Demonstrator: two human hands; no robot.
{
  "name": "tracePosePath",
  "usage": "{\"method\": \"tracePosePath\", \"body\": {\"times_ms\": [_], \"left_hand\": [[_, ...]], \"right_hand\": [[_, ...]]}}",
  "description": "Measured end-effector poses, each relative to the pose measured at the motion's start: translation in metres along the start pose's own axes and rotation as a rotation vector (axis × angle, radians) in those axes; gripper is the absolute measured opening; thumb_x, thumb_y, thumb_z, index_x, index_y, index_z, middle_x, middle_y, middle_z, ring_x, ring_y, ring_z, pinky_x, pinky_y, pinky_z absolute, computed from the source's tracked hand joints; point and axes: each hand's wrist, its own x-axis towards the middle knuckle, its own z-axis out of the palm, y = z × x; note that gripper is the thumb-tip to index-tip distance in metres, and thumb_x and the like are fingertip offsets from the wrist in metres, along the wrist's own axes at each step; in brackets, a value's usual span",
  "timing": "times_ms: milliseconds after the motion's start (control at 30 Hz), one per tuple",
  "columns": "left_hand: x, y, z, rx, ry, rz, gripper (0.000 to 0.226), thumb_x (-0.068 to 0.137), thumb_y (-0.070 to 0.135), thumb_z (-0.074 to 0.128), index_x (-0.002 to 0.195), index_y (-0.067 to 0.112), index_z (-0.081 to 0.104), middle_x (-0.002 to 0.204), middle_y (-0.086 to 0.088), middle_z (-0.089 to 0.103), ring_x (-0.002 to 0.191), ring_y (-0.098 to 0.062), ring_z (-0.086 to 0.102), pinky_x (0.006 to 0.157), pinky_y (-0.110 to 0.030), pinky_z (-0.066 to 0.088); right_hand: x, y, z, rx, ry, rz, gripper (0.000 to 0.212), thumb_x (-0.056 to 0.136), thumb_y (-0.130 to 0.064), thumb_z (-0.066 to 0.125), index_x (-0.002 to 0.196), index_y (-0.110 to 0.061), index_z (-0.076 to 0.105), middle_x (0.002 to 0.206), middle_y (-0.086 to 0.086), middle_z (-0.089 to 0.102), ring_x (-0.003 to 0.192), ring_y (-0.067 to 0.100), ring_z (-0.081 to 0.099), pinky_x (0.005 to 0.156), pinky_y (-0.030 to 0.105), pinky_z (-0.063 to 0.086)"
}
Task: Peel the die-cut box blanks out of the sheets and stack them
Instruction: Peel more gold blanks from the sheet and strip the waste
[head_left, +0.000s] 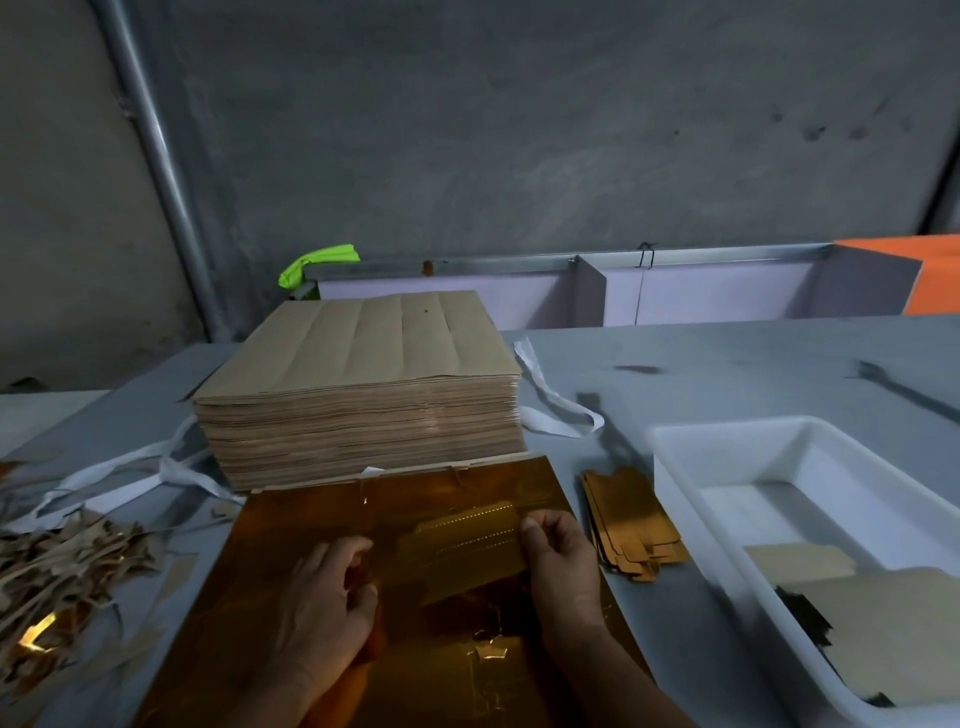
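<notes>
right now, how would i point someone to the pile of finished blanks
Start at the tall stack of brown sheets in the middle of the table, then look down to the gold sheet in front of it. Just right of that sheet, before the white tray, lies a small pile of gold blanks. Unlike the sheet it is narrow, with notched, tabbed edges.

My left hand (322, 597) lies knuckles up, curled fingers and thumb pinching the gold sheet (457, 488). My right hand (563, 566), just beside, pinches a box blank (467, 551) by its edge, thumb on top.
</notes>
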Motion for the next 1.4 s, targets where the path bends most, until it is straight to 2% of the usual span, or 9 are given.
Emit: {"method": "tracePosePath", "body": {"times_ms": [200,333,500,600,733,867,1067,1267,1400], "left_hand": [[0.005,0.002,-0.004,-0.098,-0.062,-0.078,0.030,0.088,0.026,0.066,0.112,0.039,0.053,0.114,0.015,0.047,0.113,-0.007,0.046,0.093,-0.026,0.040],[0.015,0.011,-0.013,-0.129,-0.119,-0.181,0.014,0.089,0.027,0.065,0.099,0.036,0.060,0.110,0.011,0.048,0.104,-0.010,0.046,0.085,-0.028,0.039],[0.012,0.033,-0.017,-0.071,-0.040,-0.073,0.015,0.091,0.025,0.062,0.080,0.034,0.065,0.091,0.014,0.061,0.086,-0.004,0.057,0.073,-0.024,0.046],[0.005,0.048,-0.010,-0.212,-0.147,-0.048,0.016,0.090,0.019,0.064,0.076,0.026,0.069,0.074,0.004,0.069,0.066,-0.006,0.062,0.058,-0.020,0.042],[0.004,0.066,0.000,-0.351,-0.354,-0.100,0.014,0.091,0.017,0.062,0.081,0.015,0.071,0.069,-0.002,0.072,0.051,-0.005,0.061,0.050,-0.015,0.043],[0.008,0.080,0.007,-0.583,-0.387,-0.277,0.010,0.091,0.019,0.062,0.094,0.013,0.070,0.074,-0.002,0.075,0.060,-0.013,0.068,0.045,-0.019,0.040],[0.016,0.096,0.016,-1.118,-0.318,-0.531,0.013,0.087,0.003,0.055,0.100,0.006,0.058,0.088,-0.018,0.074,0.083,-0.031,0.073,0.061,-0.034,0.053],[0.019,0.108,0.029,-1.125,-0.253,-0.534,0.010,0.092,0.003,0.058,0.102,0.005,0.057,0.101,-0.021,0.069,0.088,-0.030,0.071,0.065,-0.035,0.053],[0.032,0.116,0.024,-1.108,-0.133,-0.512,0.012,0.095,0.006,0.055,0.106,0.008,0.059,0.102,-0.014,0.066,0.091,-0.026,0.067,0.068,-0.032,0.052]], "right_hand": [[0.001,0.000,0.002,-0.045,0.046,-0.029,0.010,0.101,-0.020,0.050,0.094,-0.019,0.057,0.094,0.008,0.065,0.089,0.026,0.063,0.085,0.047,0.054],[0.003,0.002,0.002,-0.082,0.062,-0.058,0.012,0.102,-0.018,0.047,0.093,-0.018,0.055,0.086,0.005,0.062,0.074,0.018,0.057,0.067,0.033,0.049],[0.005,0.001,0.000,-0.091,0.100,-0.057,0.018,0.106,-0.022,0.038,0.093,-0.023,0.051,0.084,0.003,0.059,0.068,0.014,0.054,0.057,0.026,0.042],[0.004,-0.001,0.000,-0.072,0.120,-0.047,0.020,0.107,-0.023,0.034,0.095,-0.026,0.049,0.086,0.005,0.059,0.067,0.015,0.055,0.056,0.026,0.043],[0.005,-0.001,0.000,-0.074,0.144,-0.057,0.020,0.107,-0.024,0.033,0.094,-0.029,0.047,0.089,0.004,0.060,0.074,0.015,0.058,0.059,0.024,0.043],[0.006,0.000,0.000,-0.064,0.155,-0.057,0.019,0.107,-0.023,0.034,0.097,-0.029,0.049,0.092,0.002,0.061,0.081,0.016,0.061,0.064,0.025,0.046],[0.007,0.002,0.001,-0.048,0.130,-0.041,0.014,0.107,-0.027,0.036,0.107,-0.031,0.049,0.095,-0.005,0.062,0.085,0.010,0.062,0.063,0.019,0.044],[0.006,0.001,0.002,-0.031,0.111,-0.039,0.012,0.105,-0.028,0.041,0.102,-0.033,0.052,0.088,-0.008,0.064,0.074,0.004,0.063,0.055,0.013,0.046],[0.004,-0.001,0.001,-0.023,0.056,0.025,0.020,0.101,-0.022,0.042,0.109,-0.039,0.049,0.086,-0.005,0.066,0.076,0.010,0.062,0.063,0.023,0.049]]}}
